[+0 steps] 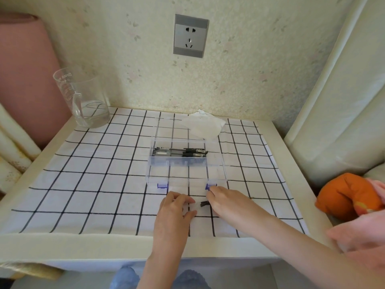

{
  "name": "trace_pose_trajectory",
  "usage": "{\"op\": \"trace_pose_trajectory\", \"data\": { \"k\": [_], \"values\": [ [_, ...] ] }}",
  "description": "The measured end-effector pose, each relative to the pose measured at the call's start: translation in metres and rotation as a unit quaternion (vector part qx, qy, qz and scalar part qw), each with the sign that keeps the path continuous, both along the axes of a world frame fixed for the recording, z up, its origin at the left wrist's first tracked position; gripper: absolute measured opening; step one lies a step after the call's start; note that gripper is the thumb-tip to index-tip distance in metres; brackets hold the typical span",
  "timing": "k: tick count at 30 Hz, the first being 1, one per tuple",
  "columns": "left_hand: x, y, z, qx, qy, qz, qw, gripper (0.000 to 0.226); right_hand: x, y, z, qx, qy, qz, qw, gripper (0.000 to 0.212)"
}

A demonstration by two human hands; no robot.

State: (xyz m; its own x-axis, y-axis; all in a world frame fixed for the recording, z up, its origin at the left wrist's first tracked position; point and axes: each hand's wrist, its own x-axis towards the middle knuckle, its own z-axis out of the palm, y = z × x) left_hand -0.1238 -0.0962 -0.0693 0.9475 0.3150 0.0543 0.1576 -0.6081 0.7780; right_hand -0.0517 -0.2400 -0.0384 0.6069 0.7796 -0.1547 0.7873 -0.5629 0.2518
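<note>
A clear plastic pen case (179, 162) lies open in the middle of the checked tablecloth (93, 174). Several black-and-clear pens (181, 153) lie in its far half. Its lid (187, 176) is folded flat toward me, with two blue latches (162, 186) on the near edge. Just in front of the lid, both hands meet over one pen (204, 203); only its short black end shows between them. My left hand (175, 211) pinches the clear part between fingers and thumb. My right hand (225, 203) curls over the black end, next to the right latch.
A glass measuring jug (85, 101) with a little water stands at the back left corner. A crumpled white tissue (203, 124) lies behind the case by the wall. An orange cloth bundle (350, 195) sits off the table's right edge.
</note>
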Motion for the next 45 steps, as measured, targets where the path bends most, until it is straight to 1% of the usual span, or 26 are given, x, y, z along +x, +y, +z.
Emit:
{"op": "trace_pose_trajectory", "data": {
  "k": [3, 7, 9, 11, 12, 14, 16, 17, 19, 21, 23, 25, 27, 28, 30, 33, 34, 36, 38, 40, 41, 43, 45],
  "values": [
    [0.001, 0.002, 0.000, -0.012, 0.004, -0.003, 1.000, 0.024, -0.002, 0.010, 0.008, -0.004, -0.049, 0.016, 0.999, 0.031],
    [0.000, 0.003, -0.001, -0.026, 0.007, -0.006, 1.000, 0.027, -0.002, 0.015, 0.003, -0.004, -0.072, 0.028, 0.997, 0.030],
    [-0.002, 0.007, 0.000, -0.045, 0.007, 0.003, 0.999, 0.034, -0.005, 0.015, 0.002, -0.009, -0.070, 0.028, 0.997, 0.030],
    [-0.005, 0.012, 0.003, -0.070, -0.001, 0.025, 0.997, 0.044, -0.009, 0.015, 0.003, -0.013, -0.046, 0.034, 0.998, 0.029],
    [-0.007, 0.014, 0.006, -0.084, -0.019, 0.047, 0.995, 0.045, -0.009, 0.016, 0.003, -0.013, -0.035, 0.033, 0.999, 0.029],
    [-0.010, 0.018, 0.016, -0.086, -0.090, 0.113, 0.986, 0.040, -0.016, 0.024, 0.019, -0.007, -0.029, 0.029, 0.999, 0.032],
    [-0.013, 0.018, 0.027, -0.104, -0.160, 0.169, 0.967, 0.032, -0.023, 0.035, 0.044, 0.001, 0.000, 0.025, 1.000, 0.043],
    [-0.013, 0.017, 0.032, -0.130, -0.181, 0.186, 0.957, 0.030, -0.024, 0.041, 0.056, 0.008, 0.018, 0.025, 0.999, 0.044],
    [-0.013, 0.016, 0.039, -0.168, -0.207, 0.209, 0.941, 0.028, -0.016, 0.057, 0.080, 0.050, 0.022, 0.029, 0.998, 0.044],
    [-0.012, 0.014, 0.041, -0.179, -0.222, 0.223, 0.932, 0.030, -0.004, 0.075, 0.093, 0.067, 0.004, 0.020, 0.998, 0.042],
    [-0.011, 0.014, 0.041, -0.177, -0.226, 0.238, 0.928, 0.034, 0.012, 0.091, 0.091, 0.054, 0.009, 0.017, 0.998, 0.038],
    [-0.010, 0.015, 0.039, -0.175, -0.213, 0.240, 0.931, 0.037, 0.022, 0.106, 0.083, -0.001, 0.044, 0.009, 0.999, 0.032],
    [-0.009, 0.015, 0.036, -0.167, -0.197, 0.222, 0.940, 0.037, 0.029, 0.116, 0.076, -0.044, 0.077, 0.000, 0.996, 0.018],
    [-0.008, 0.014, 0.035, -0.160, -0.192, 0.212, 0.945, 0.037, 0.033, 0.119, 0.071, -0.055, 0.085, -0.003, 0.995, 0.019],
    [-0.007, 0.013, 0.033, -0.148, -0.187, 0.199, 0.950, 0.037, 0.038, 0.120, 0.061, -0.071, 0.092, -0.007, 0.993, 0.030],
    [-0.005, 0.013, 0.030, -0.144, -0.182, 0.202, 0.951, 0.037, 0.045, 0.118, 0.053, -0.042, 0.140, -0.049, 0.988, 0.035],
    [-0.005, 0.013, 0.030, -0.146, -0.181, 0.203, 0.951, 0.037, 0.046, 0.118, 0.054, -0.043, 0.152, -0.063, 0.985, 0.033],
    [-0.005, 0.013, 0.029, -0.149, -0.182, 0.206, 0.950, 0.037, 0.048, 0.116, 0.054, -0.037, 0.157, -0.076, 0.984, 0.021],
    [-0.005, 0.013, 0.028, -0.148, -0.181, 0.205, 0.950, 0.037, 0.049, 0.114, 0.054, -0.016, 0.155, -0.076, 0.985, 0.018],
    [-0.005, 0.013, 0.028, -0.149, -0.181, 0.200, 0.951, 0.036, 0.049, 0.108, 0.054, 0.020, 0.145, -0.081, 0.986, 0.027],
    [-0.005, 0.014, 0.027, -0.154, -0.181, 0.200, 0.951, 0.036, 0.050, 0.104, 0.056, 0.038, 0.140, -0.083, 0.986, 0.026],
    [-0.005, 0.014, 0.026, -0.158, -0.182, 0.199, 0.950, 0.036, 0.047, 0.094, 0.059, 0.086, 0.131, -0.078, 0.985, 0.013],
    [-0.006, 0.012, 0.028, -0.160, -0.178, 0.198, 0.950, 0.034, 0.042, 0.083, 0.059, 0.166, 0.124, -0.087, 0.974, 0.019]
  ]
}}
